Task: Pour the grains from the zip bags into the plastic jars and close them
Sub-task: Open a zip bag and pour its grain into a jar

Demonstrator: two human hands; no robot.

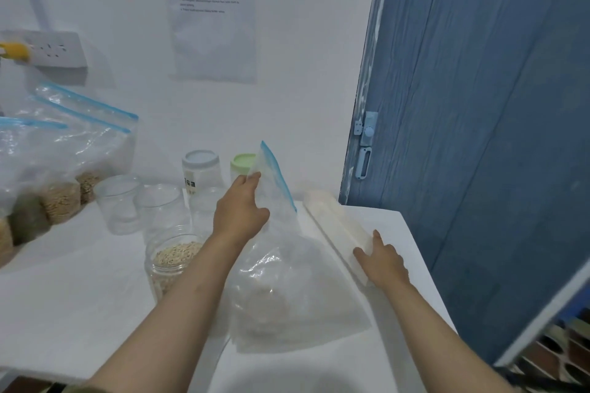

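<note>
With my left hand point(241, 212) pinching the nearly emptied zip bag point(287, 281) by its top, just right of the oat-filled jar point(172, 260), and my right hand point(381, 260) flat on a white roll point(335, 226), I'd lay the bag aside before lidding.

The left hand point(241, 210) grips a zip bag point(287, 281) upright on the table point(79, 297); the right hand point(383, 262) rests on a white roll point(335, 226)
</note>
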